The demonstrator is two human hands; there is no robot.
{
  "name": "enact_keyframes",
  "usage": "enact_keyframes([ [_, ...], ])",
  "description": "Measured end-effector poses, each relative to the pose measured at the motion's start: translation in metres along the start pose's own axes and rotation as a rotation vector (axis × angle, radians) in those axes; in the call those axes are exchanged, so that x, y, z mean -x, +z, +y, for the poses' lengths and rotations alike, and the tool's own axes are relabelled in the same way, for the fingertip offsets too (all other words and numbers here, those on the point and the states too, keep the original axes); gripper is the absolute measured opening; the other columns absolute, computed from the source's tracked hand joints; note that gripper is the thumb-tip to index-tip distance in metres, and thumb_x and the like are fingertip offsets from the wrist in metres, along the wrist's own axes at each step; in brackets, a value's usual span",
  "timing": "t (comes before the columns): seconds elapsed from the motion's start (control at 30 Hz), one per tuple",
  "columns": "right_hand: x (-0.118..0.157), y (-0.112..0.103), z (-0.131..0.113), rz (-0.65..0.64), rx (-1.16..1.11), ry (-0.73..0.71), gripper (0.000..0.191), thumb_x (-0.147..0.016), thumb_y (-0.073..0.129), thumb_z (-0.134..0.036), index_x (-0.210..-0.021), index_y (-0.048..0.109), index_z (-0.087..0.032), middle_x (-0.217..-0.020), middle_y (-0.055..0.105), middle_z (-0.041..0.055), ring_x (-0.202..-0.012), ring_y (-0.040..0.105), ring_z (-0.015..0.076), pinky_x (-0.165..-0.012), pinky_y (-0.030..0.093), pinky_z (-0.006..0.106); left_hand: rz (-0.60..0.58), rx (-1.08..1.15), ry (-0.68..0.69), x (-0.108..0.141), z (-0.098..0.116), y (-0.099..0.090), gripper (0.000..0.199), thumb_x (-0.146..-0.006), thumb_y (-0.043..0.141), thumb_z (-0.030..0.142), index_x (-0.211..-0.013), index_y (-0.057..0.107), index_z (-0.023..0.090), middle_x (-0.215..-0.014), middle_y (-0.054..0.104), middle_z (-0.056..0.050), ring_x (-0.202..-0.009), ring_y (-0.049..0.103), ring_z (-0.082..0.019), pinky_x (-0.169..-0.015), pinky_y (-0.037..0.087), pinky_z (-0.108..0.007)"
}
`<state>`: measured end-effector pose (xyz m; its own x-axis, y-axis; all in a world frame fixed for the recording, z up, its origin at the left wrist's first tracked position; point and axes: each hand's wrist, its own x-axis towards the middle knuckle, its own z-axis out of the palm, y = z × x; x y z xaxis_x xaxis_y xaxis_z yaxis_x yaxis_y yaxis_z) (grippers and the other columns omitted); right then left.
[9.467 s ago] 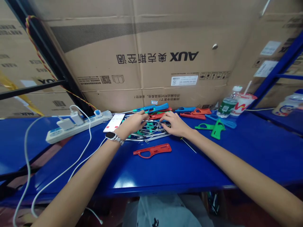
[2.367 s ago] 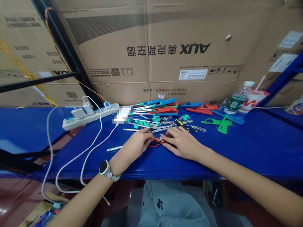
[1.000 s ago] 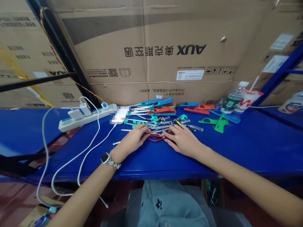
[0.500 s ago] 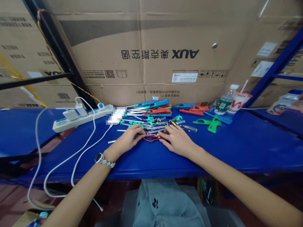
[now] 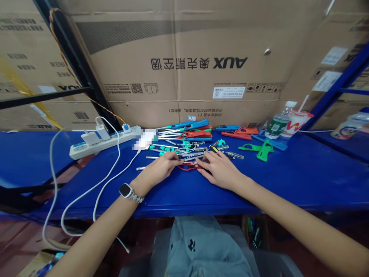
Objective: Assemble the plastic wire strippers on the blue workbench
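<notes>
2 hands [image 5: 190, 167] on red casing [image 5: 190, 165], seemingly gripping its ends

Blue table [image 5: 173, 196], glossy. Left: white power strip [image 5: 98, 145], white cables [image 5: 115, 168], phone [image 5: 146, 137]. Middle: pile of metal rods [image 5: 170, 133], teal parts [image 5: 166, 149], clear tubes [image 5: 236, 155], blue and red lighters [image 5: 198, 134]; yellow-black tool [image 5: 213, 148] among them. Red shell [image 5: 190, 166] at pile's near edge, partly covered. Right: orange shell [image 5: 246, 130], crossed green shells [image 5: 264, 151], blue shell [image 5: 275, 144]; upright bottle [image 5: 275, 127] beside cup [image 5: 296, 124] with straw.
</notes>
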<state>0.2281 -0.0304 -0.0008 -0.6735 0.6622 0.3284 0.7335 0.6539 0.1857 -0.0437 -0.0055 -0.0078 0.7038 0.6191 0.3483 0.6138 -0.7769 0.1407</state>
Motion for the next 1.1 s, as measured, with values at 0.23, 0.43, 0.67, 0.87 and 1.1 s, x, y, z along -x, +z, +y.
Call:
enact_keyframes([
  [0.23, -0.002, -0.009, -0.002, -0.087, 0.023, 0.024, 0.047, -0.105, 0.047, -0.045, -0.140, 0.061, -0.017, -0.120, 0.065, 0.0153, -0.113, 0.057, 0.0312, -0.098, 0.039, 0.046, 0.021, -0.074, 0.078, 0.002, 0.004, 0.004, 0.040, -0.098, 0.041, 0.009, -0.126, 0.070, 0.012, -0.111, 0.061, -0.014, -0.101, 0.061, -0.025, -0.091, 0.058, -0.044],
  [0.43, -0.020, -0.015, -0.005, -0.052, -0.020, -0.096, 0.041, -0.106, 0.044, -0.039, -0.135, 0.064, -0.018, -0.119, 0.066, 0.0146, -0.112, 0.057, 0.0300, -0.092, 0.037, 0.044, 0.025, -0.098, 0.087, 0.002, 0.005, 0.005, 0.036, -0.099, 0.042, 0.011, -0.121, 0.072, 0.012, -0.109, 0.061, -0.013, -0.098, 0.061, -0.024, -0.091, 0.058, -0.042],
  [0.67, -0.024, 0.003, -0.004, -0.039, -0.083, -0.136, 0.038, -0.107, 0.044, -0.037, -0.127, 0.069, -0.018, -0.115, 0.067, 0.0125, -0.103, 0.058, 0.0259, -0.088, 0.038, 0.041, 0.019, -0.166, 0.063, 0.002, 0.009, 0.002, 0.036, -0.098, 0.043, 0.010, -0.119, 0.072, 0.012, -0.107, 0.064, -0.013, -0.099, 0.061, -0.025, -0.089, 0.057, -0.043],
  [0.87, -0.021, 0.004, -0.009, -0.045, -0.076, -0.107, 0.040, -0.107, 0.043, -0.040, -0.127, 0.068, -0.015, -0.119, 0.066, 0.0138, -0.108, 0.058, 0.0285, -0.092, 0.041, 0.044, 0.004, -0.168, -0.020, -0.001, 0.012, -0.004, 0.027, -0.096, 0.049, 0.015, -0.105, 0.074, 0.011, -0.100, 0.067, -0.013, -0.094, 0.062, -0.027, -0.085, 0.057, -0.044],
  [1.1, -0.021, 0.005, -0.007, -0.050, -0.201, -0.081, 0.037, -0.105, 0.047, -0.039, -0.124, 0.069, -0.016, -0.120, 0.065, 0.0138, -0.110, 0.057, 0.0287, -0.094, 0.043, 0.046, -0.087, -0.062, -0.032, -0.033, 0.010, -0.010, 0.020, -0.098, 0.056, 0.017, -0.103, 0.075, 0.017, -0.103, 0.068, -0.009, -0.092, 0.067, -0.021, -0.082, 0.055, -0.034],
])
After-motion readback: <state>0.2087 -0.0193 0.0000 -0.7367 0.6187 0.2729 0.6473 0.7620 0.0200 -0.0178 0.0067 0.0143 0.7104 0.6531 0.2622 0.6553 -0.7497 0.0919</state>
